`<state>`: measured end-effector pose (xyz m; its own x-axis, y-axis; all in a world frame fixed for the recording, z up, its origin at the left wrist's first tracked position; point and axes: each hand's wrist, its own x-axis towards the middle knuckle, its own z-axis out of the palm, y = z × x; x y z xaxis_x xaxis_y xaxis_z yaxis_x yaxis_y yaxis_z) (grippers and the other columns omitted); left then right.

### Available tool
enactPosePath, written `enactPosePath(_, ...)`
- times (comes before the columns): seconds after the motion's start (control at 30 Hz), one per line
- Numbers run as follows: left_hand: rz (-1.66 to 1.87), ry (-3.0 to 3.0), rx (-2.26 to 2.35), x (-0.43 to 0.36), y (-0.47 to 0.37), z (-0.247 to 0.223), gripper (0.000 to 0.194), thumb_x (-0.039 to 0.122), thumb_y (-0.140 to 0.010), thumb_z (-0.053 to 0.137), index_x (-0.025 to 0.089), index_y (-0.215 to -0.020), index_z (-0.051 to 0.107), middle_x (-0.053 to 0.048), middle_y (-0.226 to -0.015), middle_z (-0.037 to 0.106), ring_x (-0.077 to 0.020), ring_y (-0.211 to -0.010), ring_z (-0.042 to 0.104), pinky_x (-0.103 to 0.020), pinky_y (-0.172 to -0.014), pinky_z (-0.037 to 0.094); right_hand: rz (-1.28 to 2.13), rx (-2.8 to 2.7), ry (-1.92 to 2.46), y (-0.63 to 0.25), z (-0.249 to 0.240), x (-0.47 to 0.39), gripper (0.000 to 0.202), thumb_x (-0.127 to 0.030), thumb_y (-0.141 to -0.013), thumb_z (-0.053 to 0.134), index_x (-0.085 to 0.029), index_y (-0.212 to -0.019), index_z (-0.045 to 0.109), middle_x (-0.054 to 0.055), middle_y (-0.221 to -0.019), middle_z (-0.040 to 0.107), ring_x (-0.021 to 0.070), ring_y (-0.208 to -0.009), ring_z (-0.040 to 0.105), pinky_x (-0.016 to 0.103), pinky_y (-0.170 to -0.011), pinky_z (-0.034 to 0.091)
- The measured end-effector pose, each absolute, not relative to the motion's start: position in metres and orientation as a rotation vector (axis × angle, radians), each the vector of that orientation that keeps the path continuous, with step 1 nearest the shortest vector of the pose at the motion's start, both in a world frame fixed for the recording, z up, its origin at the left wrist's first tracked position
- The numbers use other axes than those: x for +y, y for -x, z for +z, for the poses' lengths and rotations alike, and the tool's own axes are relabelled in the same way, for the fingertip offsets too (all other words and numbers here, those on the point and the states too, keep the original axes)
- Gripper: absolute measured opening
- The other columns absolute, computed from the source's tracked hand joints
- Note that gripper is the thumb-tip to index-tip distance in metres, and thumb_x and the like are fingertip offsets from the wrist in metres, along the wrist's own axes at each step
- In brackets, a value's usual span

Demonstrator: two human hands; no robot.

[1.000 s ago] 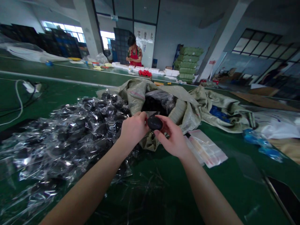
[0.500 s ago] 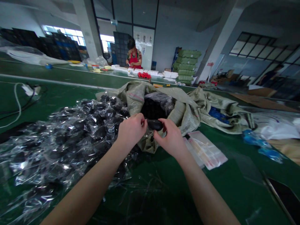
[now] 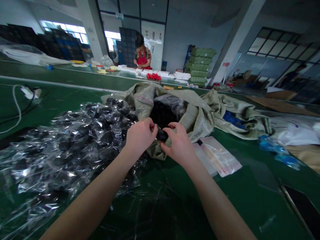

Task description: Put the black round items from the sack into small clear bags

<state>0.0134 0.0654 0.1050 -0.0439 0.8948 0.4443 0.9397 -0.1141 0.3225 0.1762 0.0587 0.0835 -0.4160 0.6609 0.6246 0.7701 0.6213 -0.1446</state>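
Note:
A small dark rounded object [image 3: 162,134] is held between my two hands, in front of an open woven sack [image 3: 197,115] with dark contents. My left hand [image 3: 142,134] pinches its left end between thumb and fingers. On the right end, the thumb and fingertips of my right hand [image 3: 178,141] curl around it. Left of my hands lies a large heap of dark objects in clear plastic wrappers [image 3: 100,136]. Flat clear plastic bags [image 3: 221,156] rest on the green table to the right of my right hand.
A second sack [image 3: 235,120] with blue material lies at the right, near crumpled blue plastic [image 3: 280,151]. A dark phone-like device [image 3: 302,206] is at the lower right. White cable [image 3: 17,106] runs at the left. Across the table, a person [image 3: 143,56] in a red apron works.
The dark object has tilted, its right end now lower, and my right hand's fingers have shifted around it. The camera view has moved slightly.

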Motion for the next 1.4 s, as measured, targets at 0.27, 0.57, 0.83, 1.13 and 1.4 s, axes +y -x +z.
enactPosePath(0.27,-0.793,2.224,-1.921,0.067,-0.016,0.099,0.026,0.038,-0.09,0.048,0.02,-0.08,0.063,-0.004,-0.081,0.07,-0.0204,-0.073,0.065,-0.028,-0.06,0.039,-0.263,-2.177,1.189,-0.176,0.079,0.061,0.029,-0.029,-0.08,0.066,-0.011,-0.103,0.063,0.02,-0.117,0.052,0.0319,-0.108,0.054,0.047,-0.09,0.051)
enactPosePath(0.57,-0.748,2.229,-1.852,0.066,-0.018,0.099,0.03,0.038,-0.094,0.043,0.019,-0.081,0.062,-0.005,-0.081,0.068,-0.0197,-0.072,0.064,-0.028,-0.06,0.037,-0.035,-2.179,1.116,-0.18,0.076,0.065,0.036,-0.027,-0.079,0.072,-0.018,-0.114,0.065,0.014,-0.122,0.055,0.0275,-0.111,0.058,0.044,-0.094,0.052)
enactPosePath(0.83,-0.688,2.151,-1.816,0.064,-0.017,0.098,0.028,0.036,-0.094,0.041,0.019,-0.085,0.063,-0.005,-0.085,0.068,-0.0206,-0.071,0.064,-0.028,-0.056,0.035,-0.041,-2.227,1.083,-0.184,0.077,0.068,0.044,-0.009,-0.079,0.065,-0.021,-0.121,0.063,0.013,-0.128,0.053,0.025,-0.113,0.057,0.042,-0.098,0.051)
enactPosePath(1.13,-0.696,2.262,-1.721,0.063,-0.019,0.099,0.026,0.033,-0.094,0.043,0.02,-0.084,0.063,-0.005,-0.086,0.069,-0.02,-0.07,0.063,-0.029,-0.057,0.036,-0.141,-2.133,1.162,-0.18,0.071,0.07,0.041,-0.026,-0.08,0.071,-0.016,-0.119,0.064,0.017,-0.13,0.057,0.0292,-0.12,0.053,0.046,-0.103,0.047)
enactPosePath(1.4,-0.766,2.271,-1.713,0.062,-0.021,0.099,0.029,0.033,-0.095,0.04,0.018,-0.082,0.062,-0.006,-0.082,0.068,-0.0198,-0.07,0.063,-0.029,-0.059,0.038,-0.333,-2.183,1.188,-0.176,0.072,0.063,0.04,-0.024,-0.083,0.069,-0.015,-0.121,0.065,0.014,-0.125,0.064,0.0299,-0.113,0.057,0.047,-0.098,0.047)
